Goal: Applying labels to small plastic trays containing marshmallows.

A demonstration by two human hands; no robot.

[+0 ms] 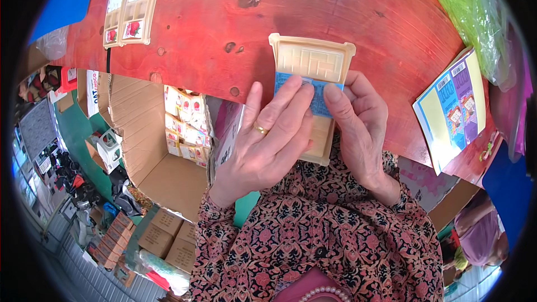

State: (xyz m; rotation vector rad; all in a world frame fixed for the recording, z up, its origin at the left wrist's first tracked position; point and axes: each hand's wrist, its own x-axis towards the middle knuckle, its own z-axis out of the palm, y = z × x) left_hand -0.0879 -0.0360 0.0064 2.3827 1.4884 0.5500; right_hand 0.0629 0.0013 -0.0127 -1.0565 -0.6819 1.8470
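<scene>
A cream plastic tray with raised ends and a grid-like relief lies at the table's near edge, partly over my lap. A blue printed sticker runs across its middle. My left hand, with a gold ring, lays its outstretched fingers flat on the sticker, thumb apart. My right hand grips the tray's right side, its thumb on the sticker's right end and its fingers round the edge. Both hands hide part of the sticker and the tray's lower half.
Sheets of blue and purple stickers lie at the table's right edge, below a green plastic bag. Filled trays sit far left. A cardboard box with packed goods stands open at left. Another person is at lower right.
</scene>
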